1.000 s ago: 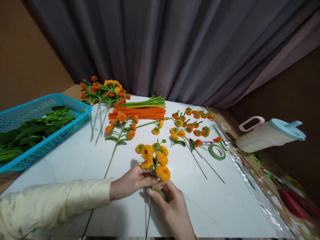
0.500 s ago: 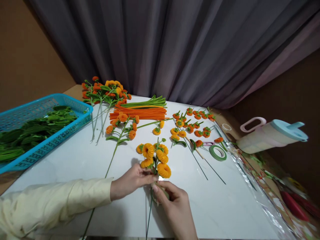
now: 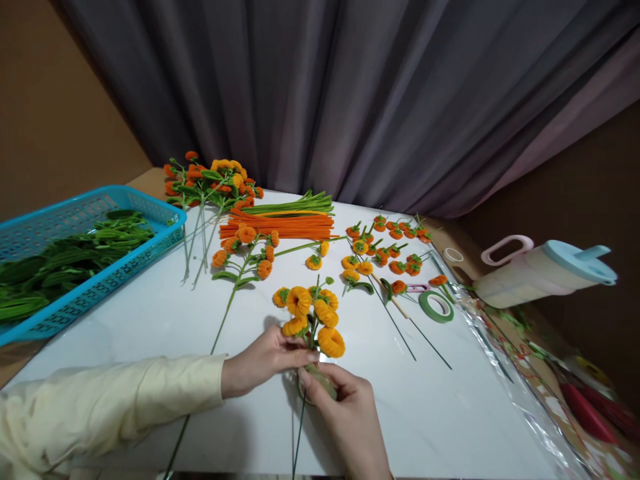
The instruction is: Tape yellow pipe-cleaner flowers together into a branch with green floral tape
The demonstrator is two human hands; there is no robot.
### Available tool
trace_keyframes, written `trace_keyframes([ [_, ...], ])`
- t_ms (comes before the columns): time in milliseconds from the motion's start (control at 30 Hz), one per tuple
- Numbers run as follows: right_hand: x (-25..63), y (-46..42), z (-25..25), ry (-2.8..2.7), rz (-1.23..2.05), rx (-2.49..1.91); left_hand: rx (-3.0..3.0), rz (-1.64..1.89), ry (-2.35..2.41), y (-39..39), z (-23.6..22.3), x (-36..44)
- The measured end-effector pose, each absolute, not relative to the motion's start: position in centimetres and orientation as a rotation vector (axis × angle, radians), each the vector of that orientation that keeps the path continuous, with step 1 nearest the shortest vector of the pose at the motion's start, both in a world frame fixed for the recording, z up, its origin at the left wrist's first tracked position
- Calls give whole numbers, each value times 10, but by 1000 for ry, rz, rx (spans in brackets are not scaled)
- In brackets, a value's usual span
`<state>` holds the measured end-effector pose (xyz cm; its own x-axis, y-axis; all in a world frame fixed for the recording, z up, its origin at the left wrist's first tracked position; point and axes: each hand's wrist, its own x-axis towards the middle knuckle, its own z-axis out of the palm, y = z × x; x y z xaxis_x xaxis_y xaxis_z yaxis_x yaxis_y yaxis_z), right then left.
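A sprig of several yellow-orange pipe-cleaner flowers (image 3: 310,313) on thin green stems stands just above my hands at the table's near middle. My left hand (image 3: 265,360) pinches the stems right below the blooms. My right hand (image 3: 345,413) is closed on a small roll of green tape (image 3: 316,380) pressed against the stem, whose lower end (image 3: 299,433) trails toward me.
A blue basket (image 3: 75,293) of green leaves sits at left. Finished flower stems (image 3: 205,187), orange and green pipe cleaners (image 3: 285,223), loose small flowers (image 3: 385,250), a green tape roll (image 3: 434,305) and thin wires (image 3: 420,337) lie on the white table. A lidded jug (image 3: 545,270) lies at right.
My right hand has shifted slightly around the stem with the tape; the flower sprig stays nearly still in my left hand.
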<state>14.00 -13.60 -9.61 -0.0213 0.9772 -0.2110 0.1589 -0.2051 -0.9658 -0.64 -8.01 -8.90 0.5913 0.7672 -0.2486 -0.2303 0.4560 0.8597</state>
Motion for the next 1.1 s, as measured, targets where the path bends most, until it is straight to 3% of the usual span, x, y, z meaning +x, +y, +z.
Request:
trace_keyframes([
  [567, 140, -138, -73, -1260, 1368, -1417, 565, 588, 647, -76, -86, -7],
  [1100, 158, -127, -63, -1525, 1595, -1317, 786, 591, 648, -75, -95, -9],
])
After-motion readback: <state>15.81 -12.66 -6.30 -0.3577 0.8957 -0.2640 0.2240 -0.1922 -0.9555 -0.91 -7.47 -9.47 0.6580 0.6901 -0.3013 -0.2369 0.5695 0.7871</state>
